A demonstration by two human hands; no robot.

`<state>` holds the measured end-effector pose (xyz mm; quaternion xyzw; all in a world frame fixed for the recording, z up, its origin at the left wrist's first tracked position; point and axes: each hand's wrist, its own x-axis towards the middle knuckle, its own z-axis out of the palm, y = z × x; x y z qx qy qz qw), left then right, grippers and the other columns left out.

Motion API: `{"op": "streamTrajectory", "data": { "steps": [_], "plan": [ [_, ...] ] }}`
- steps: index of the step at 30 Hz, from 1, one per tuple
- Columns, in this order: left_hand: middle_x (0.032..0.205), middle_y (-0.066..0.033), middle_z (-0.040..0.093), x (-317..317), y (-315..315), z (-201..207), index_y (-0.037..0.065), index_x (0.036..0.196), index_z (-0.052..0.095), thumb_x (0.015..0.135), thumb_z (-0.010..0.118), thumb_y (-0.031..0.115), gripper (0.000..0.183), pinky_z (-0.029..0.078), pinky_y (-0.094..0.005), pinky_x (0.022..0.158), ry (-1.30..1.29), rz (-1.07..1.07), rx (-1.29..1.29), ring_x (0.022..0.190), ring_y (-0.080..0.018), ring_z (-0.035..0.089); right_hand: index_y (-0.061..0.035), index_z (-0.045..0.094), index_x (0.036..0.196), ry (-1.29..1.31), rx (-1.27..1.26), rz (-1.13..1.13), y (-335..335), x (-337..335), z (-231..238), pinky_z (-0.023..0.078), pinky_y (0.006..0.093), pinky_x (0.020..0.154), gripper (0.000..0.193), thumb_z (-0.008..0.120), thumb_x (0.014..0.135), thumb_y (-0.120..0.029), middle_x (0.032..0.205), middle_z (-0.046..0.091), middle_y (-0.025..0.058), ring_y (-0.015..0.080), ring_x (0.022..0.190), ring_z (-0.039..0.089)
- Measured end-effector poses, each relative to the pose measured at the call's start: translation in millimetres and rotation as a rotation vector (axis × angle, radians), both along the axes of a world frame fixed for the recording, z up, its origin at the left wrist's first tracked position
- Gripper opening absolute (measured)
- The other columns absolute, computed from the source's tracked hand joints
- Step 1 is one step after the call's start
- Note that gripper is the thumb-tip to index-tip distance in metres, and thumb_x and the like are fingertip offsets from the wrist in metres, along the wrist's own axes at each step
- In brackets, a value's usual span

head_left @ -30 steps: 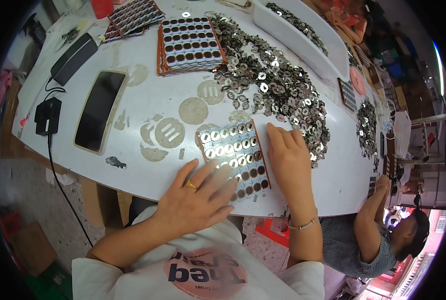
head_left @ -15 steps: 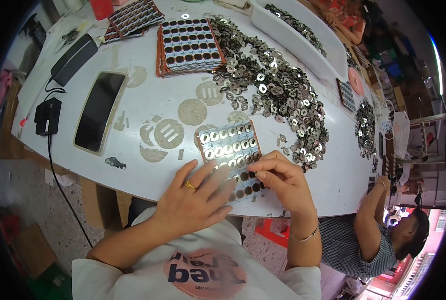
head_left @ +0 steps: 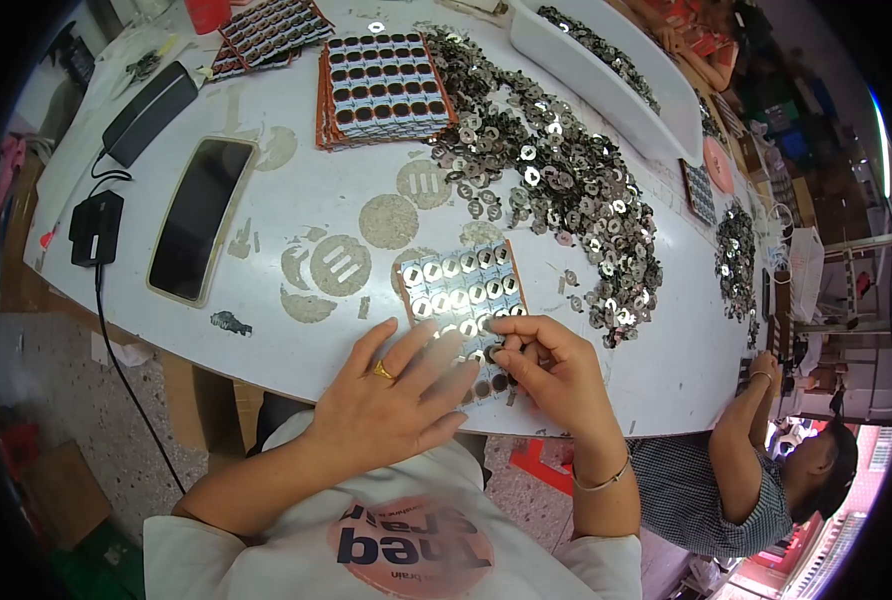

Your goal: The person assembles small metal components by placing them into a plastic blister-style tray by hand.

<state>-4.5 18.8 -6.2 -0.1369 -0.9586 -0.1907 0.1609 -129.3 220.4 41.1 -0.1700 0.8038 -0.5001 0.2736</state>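
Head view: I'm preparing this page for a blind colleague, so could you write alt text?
A person's spread left hand lies over a gridded panel partly filled with shiny metal discs, while the right hand bends over its right side. Beyond are a heap of loose metal pieces, stacked panels and a black-screened phone.

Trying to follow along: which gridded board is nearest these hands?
The board beneath the left hand and right hand, shiny pieces in its far rows; the stacked boards and others lie farther away.

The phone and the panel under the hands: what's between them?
Between phone and panel, the head view shows grey, mostly round marks on the white tabletop, nothing loose.
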Motion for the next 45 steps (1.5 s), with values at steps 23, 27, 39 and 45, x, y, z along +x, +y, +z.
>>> {"op": "streamTrajectory", "data": {
  "steps": [23,27,39,45],
  "plan": [
    [0.145,-0.006,0.062,-0.1,0.6,1.2,0.022,0.128,0.072,0.087,0.078,0.046,0.048,0.04,-0.0536,0.118,-0.006,-0.004,0.004,0.138,-0.029,0.053,-0.0039,0.072,0.108,0.249,0.122,0.083,3.1,1.0,-0.9,0.048,0.0258,0.059,0.019,0.079,0.09,-0.001,0.094,0.065,0.0058,0.0097,0.066,0.065],
    [0.145,-0.0061,0.062,-0.4,1.0,3.5,0.022,0.128,0.073,0.088,0.077,0.046,0.047,0.04,-0.0539,0.118,-0.007,-0.007,-0.006,0.138,-0.0292,0.053,-0.0015,0.071,0.101,0.218,0.084,0.056,3.3,4.0,-1.6,0.043,0.0218,0.059,0.017,0.082,0.089,0.002,0.085,0.06,-0.0012,0.0032,0.066,0.052],
    [0.142,-0.0053,0.063,-0.9,0.6,4.3,0.022,0.126,0.073,0.086,0.079,0.043,0.046,0.04,-0.0532,0.117,-0.003,-0.007,0.022,0.137,-0.0284,0.054,-0.0044,0.07,0.114,0.736,0.408,0.002,18.5,-26.5,10.6,0.057,0.0389,0.077,0.024,0.074,0.09,-0.003,0.098,0.071,0.0108,0.029,0.083,0.069],
    [0.143,-0.0054,0.063,-1.9,0.9,4.3,0.021,0.126,0.073,0.084,0.079,0.041,0.046,0.041,-0.0527,0.116,-0.013,-0.006,0.036,0.136,-0.0282,0.055,-0.0019,0.067,0.131,1.235,0.675,0.191,21.1,-57.3,-13.0,0.055,0.0423,0.081,0.046,0.068,0.085,0.006,0.106,0.071,0.0106,0.0287,0.094,0.064]
  ]
}}
